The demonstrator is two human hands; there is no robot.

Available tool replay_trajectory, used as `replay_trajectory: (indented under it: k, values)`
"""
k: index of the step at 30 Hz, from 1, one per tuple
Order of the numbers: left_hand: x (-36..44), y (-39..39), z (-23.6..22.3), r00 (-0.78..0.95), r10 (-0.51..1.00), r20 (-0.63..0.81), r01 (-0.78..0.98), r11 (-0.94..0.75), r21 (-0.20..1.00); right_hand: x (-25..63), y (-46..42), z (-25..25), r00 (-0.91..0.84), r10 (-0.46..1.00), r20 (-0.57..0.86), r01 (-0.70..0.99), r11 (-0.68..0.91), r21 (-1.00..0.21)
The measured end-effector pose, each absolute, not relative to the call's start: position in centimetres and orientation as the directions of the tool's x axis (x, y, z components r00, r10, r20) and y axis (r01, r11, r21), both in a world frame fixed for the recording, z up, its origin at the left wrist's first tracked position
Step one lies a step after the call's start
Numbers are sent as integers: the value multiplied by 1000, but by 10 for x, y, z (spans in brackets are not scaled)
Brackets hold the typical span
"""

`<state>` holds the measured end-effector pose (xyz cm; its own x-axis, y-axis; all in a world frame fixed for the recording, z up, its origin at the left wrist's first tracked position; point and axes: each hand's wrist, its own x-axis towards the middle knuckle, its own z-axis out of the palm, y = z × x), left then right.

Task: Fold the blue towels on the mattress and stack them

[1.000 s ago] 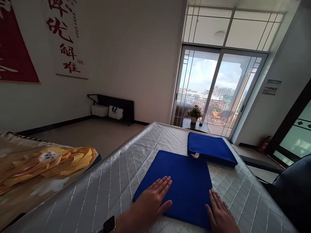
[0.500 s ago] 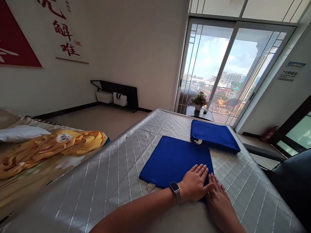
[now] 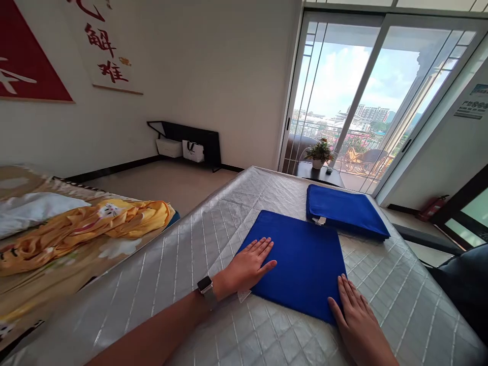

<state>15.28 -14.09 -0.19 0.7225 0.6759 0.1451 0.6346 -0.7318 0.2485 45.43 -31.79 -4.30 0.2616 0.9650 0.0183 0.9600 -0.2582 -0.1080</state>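
Note:
A folded blue cloth (image 3: 301,259) lies flat on a silver quilted mattress (image 3: 183,254). My left hand (image 3: 247,267), with a watch on its wrist, rests open and flat on the cloth's left edge. My right hand (image 3: 356,323) lies open and flat at the cloth's near right corner, fingers together on the mattress beside the fabric. A second folded blue cloth (image 3: 345,211) with a white tag sits further back on the mattress, untouched.
To the left is another bed with a crumpled yellow garment (image 3: 91,229) and a white pillow (image 3: 34,208). A potted plant (image 3: 321,152) stands on a dark table before the glass sliding doors (image 3: 362,96). A dark chair (image 3: 463,290) stands at the right.
My left hand has slid from the cloth's right side, next to my right hand, across to its left edge. The right hand has stayed at the near right corner.

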Motion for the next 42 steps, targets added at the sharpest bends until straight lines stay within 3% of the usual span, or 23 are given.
replay_trajectory:
  k: [7,20,27,32,35,38,42]
  values:
    - [153,-144,-3,711,679,183,632,-731,256,454,-316,-40,271,962,20,959,-268,-95]
    - [152,-146,4,718,675,170,623,-732,275,449,-302,1,234,970,-71,970,-227,90]
    - [152,-144,3,716,677,167,632,-731,256,459,-257,-3,300,953,48,954,-300,-8]
    - [156,-144,5,703,696,145,657,-714,241,465,-253,-25,305,951,38,947,-299,-119]
    - [167,-168,29,698,686,205,634,-725,268,467,-255,-26,303,952,41,946,-295,-137]
    - [186,-214,83,764,576,290,473,-806,354,467,-255,-24,300,953,41,946,-292,-144]
    - [212,-270,167,959,24,283,-97,-909,405,466,-254,-22,307,951,43,945,-299,-129]
